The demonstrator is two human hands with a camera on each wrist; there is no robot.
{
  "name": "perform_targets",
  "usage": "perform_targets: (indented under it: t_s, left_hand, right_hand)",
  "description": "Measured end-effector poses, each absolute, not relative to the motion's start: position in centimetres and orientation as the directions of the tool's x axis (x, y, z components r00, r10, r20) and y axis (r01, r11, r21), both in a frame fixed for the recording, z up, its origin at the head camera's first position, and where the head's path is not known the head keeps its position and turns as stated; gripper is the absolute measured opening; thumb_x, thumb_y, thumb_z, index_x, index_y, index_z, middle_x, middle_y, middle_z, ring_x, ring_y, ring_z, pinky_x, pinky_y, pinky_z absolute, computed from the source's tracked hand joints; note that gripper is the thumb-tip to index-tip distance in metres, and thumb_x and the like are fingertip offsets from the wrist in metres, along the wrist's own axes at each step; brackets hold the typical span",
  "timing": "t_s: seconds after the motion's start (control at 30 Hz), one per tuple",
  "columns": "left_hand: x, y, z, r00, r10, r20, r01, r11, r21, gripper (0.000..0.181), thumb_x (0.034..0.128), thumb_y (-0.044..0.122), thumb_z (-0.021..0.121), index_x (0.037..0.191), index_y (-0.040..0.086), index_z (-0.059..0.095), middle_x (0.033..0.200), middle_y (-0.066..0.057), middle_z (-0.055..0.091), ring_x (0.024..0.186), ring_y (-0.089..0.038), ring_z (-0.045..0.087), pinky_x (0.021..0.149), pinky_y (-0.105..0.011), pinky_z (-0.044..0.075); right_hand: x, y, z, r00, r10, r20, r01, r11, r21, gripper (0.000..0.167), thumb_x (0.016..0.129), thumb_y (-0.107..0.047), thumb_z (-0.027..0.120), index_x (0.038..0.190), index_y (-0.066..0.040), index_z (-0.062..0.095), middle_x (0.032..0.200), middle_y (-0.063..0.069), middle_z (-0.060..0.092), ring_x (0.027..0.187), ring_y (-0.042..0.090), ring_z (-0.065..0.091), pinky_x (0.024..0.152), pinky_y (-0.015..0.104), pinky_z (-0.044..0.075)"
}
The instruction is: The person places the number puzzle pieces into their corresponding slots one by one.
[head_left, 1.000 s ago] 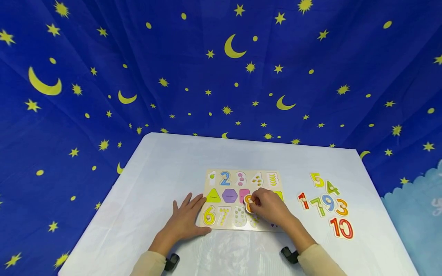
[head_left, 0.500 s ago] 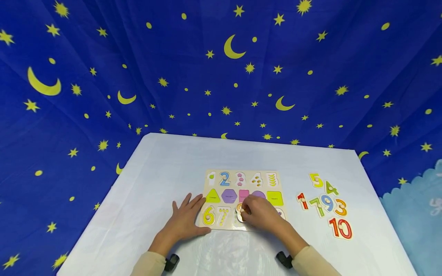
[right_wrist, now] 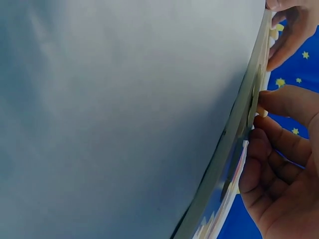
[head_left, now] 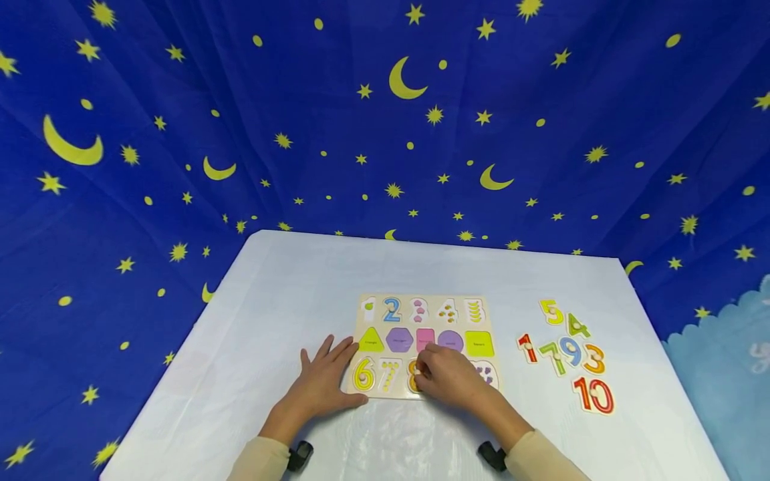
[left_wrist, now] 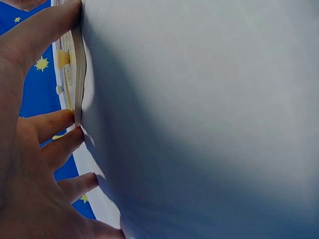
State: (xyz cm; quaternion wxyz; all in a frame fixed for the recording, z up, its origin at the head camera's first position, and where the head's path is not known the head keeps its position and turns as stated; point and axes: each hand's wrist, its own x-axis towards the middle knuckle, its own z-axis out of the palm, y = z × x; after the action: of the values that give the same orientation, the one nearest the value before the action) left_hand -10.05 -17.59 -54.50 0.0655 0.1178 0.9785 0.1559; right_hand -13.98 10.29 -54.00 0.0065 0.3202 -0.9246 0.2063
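A wooden number puzzle board point(head_left: 432, 308) lies flat on the white table, with the blue 2 point(head_left: 392, 310) and yellow 6 point(head_left: 363, 375) in their slots. My right hand point(head_left: 450, 375) pinches the orange 8 piece point(head_left: 412, 376) by its knob at the 8 slot in the bottom row; the fingers cover part of it. In the right wrist view, thumb point(right_wrist: 286, 99) and index finger meet at the knob, other fingers curled. Spread flat, my left hand point(head_left: 325, 379) touches the board's left edge. Its thumb point(left_wrist: 47, 30) reaches the near corner in the left wrist view.
Loose number pieces lie right of the board: yellow 5 point(head_left: 551, 312), green 4 point(head_left: 578, 325), red 1 point(head_left: 527, 349), green 7 point(head_left: 553, 358), blue 9 point(head_left: 570, 352), orange 3 point(head_left: 594, 359) and red 10 point(head_left: 593, 395). A blue starry cloth point(head_left: 337, 133) hangs behind the table.
My right hand has carried the 8 piece leftward and toward me, from over the shape row down into the 8 slot area. The left hand has stayed at the board's edge.
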Motion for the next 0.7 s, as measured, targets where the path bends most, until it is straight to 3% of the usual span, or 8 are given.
perform_targets:
  t_s: [0.7]
  left_hand:
    - [-10.0,-17.59,-54.47,-0.965,0.247,-0.088,0.207,0.922,0.327,0.103,0.0645,0.068,0.074,0.148,0.019,0.04,0.153,0.002,0.033,0.142,-0.036,0.018,0.096,-0.078,0.01]
  right_hand:
    - [-13.77,10.11,-53.96,-0.822,-0.56,0.103,-0.542,0.714,-0.444,0.014,0.079,-0.026,0.072,0.079,-0.016,0.063,0.071,-0.012,0.044,0.061,0.005,0.043,0.056,0.021,0.041]
